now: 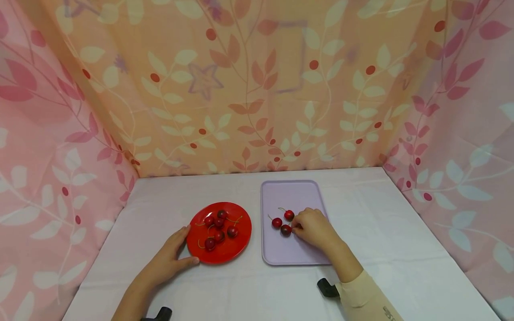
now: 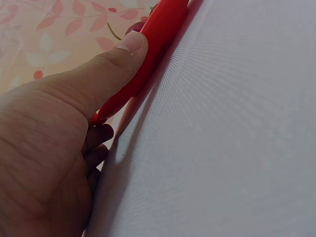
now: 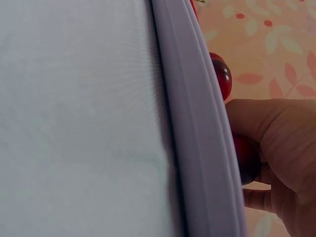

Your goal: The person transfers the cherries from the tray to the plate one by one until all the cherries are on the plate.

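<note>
My left hand (image 1: 172, 254) holds the near left rim of a round red plate (image 1: 242, 244). In the left wrist view the thumb (image 2: 131, 44) lies over the plate's edge. Several dark red cherries (image 1: 219, 236) with stems lie on the plate. Over the lilac tray (image 1: 291, 194), my right hand (image 1: 315, 227) has its fingers bent downward. In the right wrist view it grips a cherry (image 3: 247, 160) between thumb and fingers; the head view hides this one. Left of the hand, three cherries rest on the tray, the darkest cherry (image 1: 286, 230) right at the fingertips.
A white cloth (image 1: 249, 290) covers the table. Plate and tray stand side by side with a narrow gap between them. Leaf-patterned curtains (image 1: 249, 111) surround the table at the back and on both sides. A black strap end (image 1: 327, 288) juts out by the right sleeve.
</note>
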Demonstrator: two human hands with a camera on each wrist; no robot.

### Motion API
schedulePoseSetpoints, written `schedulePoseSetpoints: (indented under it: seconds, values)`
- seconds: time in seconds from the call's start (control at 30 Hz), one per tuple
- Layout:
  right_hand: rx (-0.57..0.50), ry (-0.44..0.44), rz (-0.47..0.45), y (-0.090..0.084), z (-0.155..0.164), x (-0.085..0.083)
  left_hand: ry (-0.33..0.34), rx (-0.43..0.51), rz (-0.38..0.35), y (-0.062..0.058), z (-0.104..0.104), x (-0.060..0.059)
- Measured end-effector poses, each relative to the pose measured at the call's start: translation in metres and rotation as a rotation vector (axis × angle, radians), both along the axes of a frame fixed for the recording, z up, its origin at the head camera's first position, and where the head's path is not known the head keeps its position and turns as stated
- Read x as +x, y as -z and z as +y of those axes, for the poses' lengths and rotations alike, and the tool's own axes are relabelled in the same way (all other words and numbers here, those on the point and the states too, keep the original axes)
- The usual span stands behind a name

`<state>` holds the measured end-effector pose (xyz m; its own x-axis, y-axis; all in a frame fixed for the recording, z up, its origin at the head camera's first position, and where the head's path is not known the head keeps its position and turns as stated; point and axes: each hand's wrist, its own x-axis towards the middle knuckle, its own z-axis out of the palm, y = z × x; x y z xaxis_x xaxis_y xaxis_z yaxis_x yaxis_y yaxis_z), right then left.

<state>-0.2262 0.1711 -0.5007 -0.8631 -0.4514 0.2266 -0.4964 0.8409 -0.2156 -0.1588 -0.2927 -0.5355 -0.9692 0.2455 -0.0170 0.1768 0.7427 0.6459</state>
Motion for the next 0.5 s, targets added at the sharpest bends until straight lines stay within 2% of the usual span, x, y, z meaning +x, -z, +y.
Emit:
schedulePoseSetpoints:
  seconds: [0.3, 0.4, 0.5]
  values:
    - [-0.093, 0.025, -0.027, -0.0004, 0.0081, -0.0066, 0.006, 0.021, 0.011, 0.0017, -0.0007, 0.0000]
    - [-0.147, 0.044, -0.061, -0.0033, 0.0094, -0.0065, 0.007, 0.014, 0.015, 0.0014, -0.0011, -0.0006]
    - [-0.224, 0.056, -0.134, -0.0075, 0.0092, -0.0051, 0.008, 0.013, 0.016, 0.0006, -0.0009, -0.0007]
